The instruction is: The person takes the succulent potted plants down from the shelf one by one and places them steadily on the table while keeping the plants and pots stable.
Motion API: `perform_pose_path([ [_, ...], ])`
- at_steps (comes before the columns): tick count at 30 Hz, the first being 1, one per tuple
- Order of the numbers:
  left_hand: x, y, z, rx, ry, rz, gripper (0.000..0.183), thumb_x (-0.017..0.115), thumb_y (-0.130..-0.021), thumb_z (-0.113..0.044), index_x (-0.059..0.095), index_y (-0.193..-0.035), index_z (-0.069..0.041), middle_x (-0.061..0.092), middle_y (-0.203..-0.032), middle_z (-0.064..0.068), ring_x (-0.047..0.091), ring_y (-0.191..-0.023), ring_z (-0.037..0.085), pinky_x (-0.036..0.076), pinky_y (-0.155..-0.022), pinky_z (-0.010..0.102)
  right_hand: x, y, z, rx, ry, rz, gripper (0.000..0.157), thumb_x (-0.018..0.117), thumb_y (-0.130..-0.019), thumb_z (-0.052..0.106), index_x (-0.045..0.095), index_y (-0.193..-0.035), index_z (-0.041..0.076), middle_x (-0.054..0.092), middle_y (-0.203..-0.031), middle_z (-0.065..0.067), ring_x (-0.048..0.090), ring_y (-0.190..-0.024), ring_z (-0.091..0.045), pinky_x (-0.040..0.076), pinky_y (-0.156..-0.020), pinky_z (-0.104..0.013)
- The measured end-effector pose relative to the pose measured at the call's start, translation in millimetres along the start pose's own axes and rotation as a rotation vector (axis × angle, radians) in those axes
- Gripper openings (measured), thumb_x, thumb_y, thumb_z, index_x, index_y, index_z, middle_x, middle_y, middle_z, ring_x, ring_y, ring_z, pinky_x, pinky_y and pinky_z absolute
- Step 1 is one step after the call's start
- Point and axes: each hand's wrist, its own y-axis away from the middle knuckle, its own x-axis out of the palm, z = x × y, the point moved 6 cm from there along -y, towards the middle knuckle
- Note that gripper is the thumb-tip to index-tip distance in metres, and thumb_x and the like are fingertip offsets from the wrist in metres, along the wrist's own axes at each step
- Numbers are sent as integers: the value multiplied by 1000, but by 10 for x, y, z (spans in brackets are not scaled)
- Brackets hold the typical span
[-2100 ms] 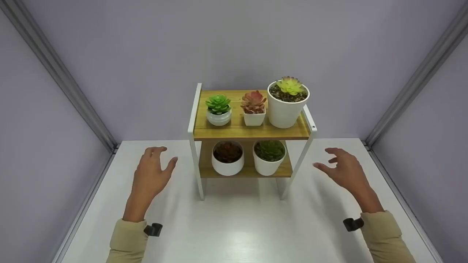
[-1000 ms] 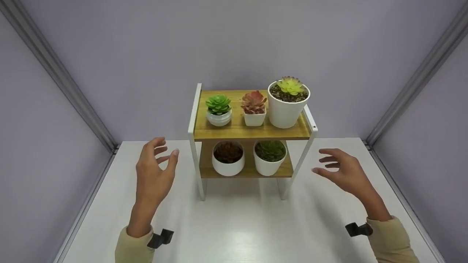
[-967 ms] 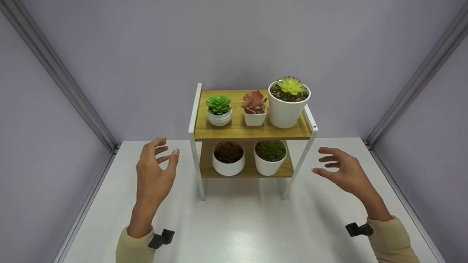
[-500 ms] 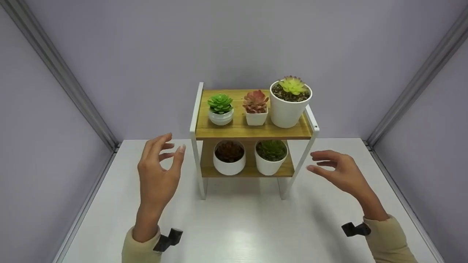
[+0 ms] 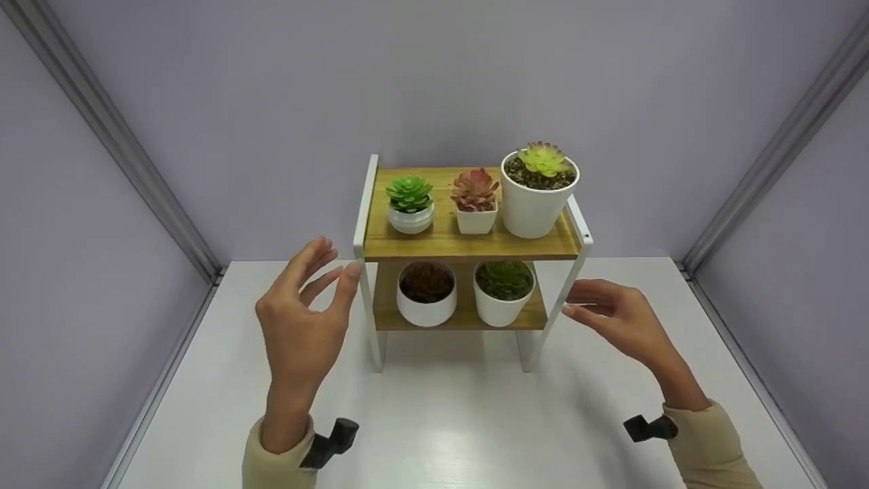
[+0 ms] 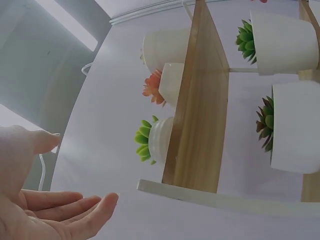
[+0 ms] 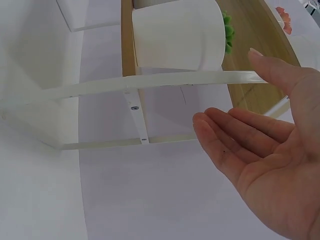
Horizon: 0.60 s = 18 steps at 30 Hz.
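A two-tier plant shelf (image 5: pixel 468 247) with wooden boards and a white frame stands ahead. My left hand (image 5: pixel 302 326) is beside its left frame, fingers loosely bent and holding nothing; the left wrist view shows a gap to the frame. My right hand (image 5: pixel 621 322) is at the right leg (image 5: pixel 562 288), also holding nothing. Its thumb overlaps the leg in the right wrist view, and I cannot tell if they touch. On the top board sit a small green succulent (image 5: pixel 410 197), a red succulent (image 5: pixel 474 193) in a square pot, and a taller white pot (image 5: pixel 533 207) with a yellow-green succulent.
The lower board carries a dark red succulent in a round white pot (image 5: pixel 426 309) and a green one in a white pot (image 5: pixel 499 309). The shelf stands on a white table (image 5: pixel 441 421), with a grey wall (image 5: pixel 441 81) behind and panels at both sides.
Both hands have moved inward toward the shelf, the left one also forward and up. The right fingertips now reach its right leg. Shelf and pots have stayed in place.
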Motion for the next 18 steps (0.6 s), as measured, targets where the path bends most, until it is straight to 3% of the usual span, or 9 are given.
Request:
perform_pose_path([
  [5,59,-18,-101,23,-11,-2,53,86,-90,-17,67,-134,6,72,-132,19,71,-125,28,60,-99,31,29,-1,2,-3,-5,-15,36,76,-99,27,72,-129,8,77,-124,-9,74,-112,-11,56,-92,-14],
  [9,116,-31,-172,61,-34,4,59,89,-86,-19,66,-134,7,72,-132,21,70,-125,29,60,-99,32,52,-7,-16,5,-21,-30,33,75,-100,26,73,-127,8,77,-122,-9,70,-107,4,56,-92,-13],
  [18,295,-64,-247,93,7,48,60,87,-88,-23,65,-135,7,71,-130,23,70,-124,30,61,-99,33,149,-32,-34,24,-100,-18,35,71,-103,29,72,-128,6,77,-124,-14,72,-109,2,55,-96,-14],
])
